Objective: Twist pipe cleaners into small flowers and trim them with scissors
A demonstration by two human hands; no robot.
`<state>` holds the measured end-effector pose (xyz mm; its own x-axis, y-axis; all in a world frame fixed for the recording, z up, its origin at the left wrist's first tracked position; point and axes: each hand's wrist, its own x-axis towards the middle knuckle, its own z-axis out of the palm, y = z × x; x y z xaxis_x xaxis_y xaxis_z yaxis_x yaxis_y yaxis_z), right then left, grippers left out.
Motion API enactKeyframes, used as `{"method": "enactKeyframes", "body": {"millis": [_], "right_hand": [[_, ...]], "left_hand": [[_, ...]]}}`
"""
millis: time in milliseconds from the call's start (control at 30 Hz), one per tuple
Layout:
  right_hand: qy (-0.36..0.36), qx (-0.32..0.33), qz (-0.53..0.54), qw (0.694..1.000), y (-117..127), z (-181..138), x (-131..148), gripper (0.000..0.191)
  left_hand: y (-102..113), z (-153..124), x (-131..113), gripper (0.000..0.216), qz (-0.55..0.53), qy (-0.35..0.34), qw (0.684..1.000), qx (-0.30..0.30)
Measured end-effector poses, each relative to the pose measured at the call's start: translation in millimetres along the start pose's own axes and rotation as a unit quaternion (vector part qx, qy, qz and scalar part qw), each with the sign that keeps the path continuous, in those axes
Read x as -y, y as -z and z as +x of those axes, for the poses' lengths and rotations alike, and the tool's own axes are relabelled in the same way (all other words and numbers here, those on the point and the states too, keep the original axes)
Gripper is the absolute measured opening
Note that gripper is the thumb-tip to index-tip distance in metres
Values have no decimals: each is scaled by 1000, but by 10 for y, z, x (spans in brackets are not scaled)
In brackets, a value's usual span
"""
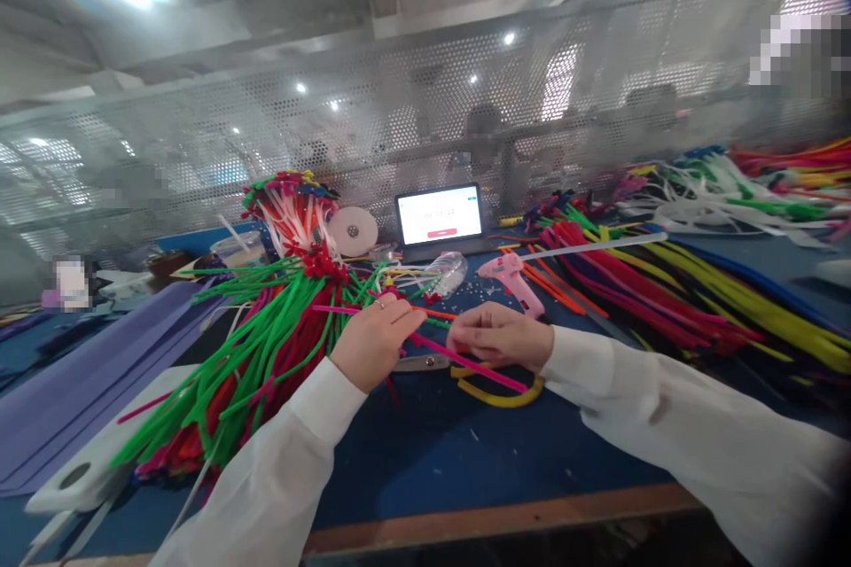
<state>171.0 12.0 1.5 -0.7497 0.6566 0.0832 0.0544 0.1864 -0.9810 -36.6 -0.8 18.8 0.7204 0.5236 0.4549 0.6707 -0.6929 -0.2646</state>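
My left hand [376,338] is closed in a pinch on a pink pipe cleaner [465,361], and a ring shows on one finger. My right hand [497,334] is closed on the same pink pipe cleaner further along, above a bent yellow pipe cleaner [495,394] lying on the blue table [425,461]. Both arms wear white sleeves. A pair of scissors [420,362] lies just under the hands. A heap of green and red pipe cleaners [266,354] spreads to the left of my left hand.
A pink glue gun [513,275] lies behind my right hand. A tablet [440,214] stands at the back, a tape roll [354,230] beside it. Long coloured pipe cleaners [698,292] cover the right side. Purple sheets [86,372] lie at the left. A perforated metal screen [425,124] closes the back.
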Motion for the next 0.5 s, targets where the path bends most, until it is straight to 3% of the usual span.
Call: {"method": "enactKeyframes", "body": {"millis": [100, 233, 367, 500], "right_hand": [[-19, 8, 63, 998, -24, 3, -15, 43], [-27, 35, 72, 996, -59, 6, 0, 29], [-12, -34, 181, 983, -75, 32, -15, 23], [36, -104, 243, 964, -87, 56, -53, 19]], "left_hand": [[-17, 20, -35, 29, 71, 8, 997, 4], [-23, 63, -97, 33, 74, 38, 997, 4], [-51, 67, -177, 40, -17, 56, 998, -37], [-79, 33, -273, 27, -100, 45, 992, -66]]}}
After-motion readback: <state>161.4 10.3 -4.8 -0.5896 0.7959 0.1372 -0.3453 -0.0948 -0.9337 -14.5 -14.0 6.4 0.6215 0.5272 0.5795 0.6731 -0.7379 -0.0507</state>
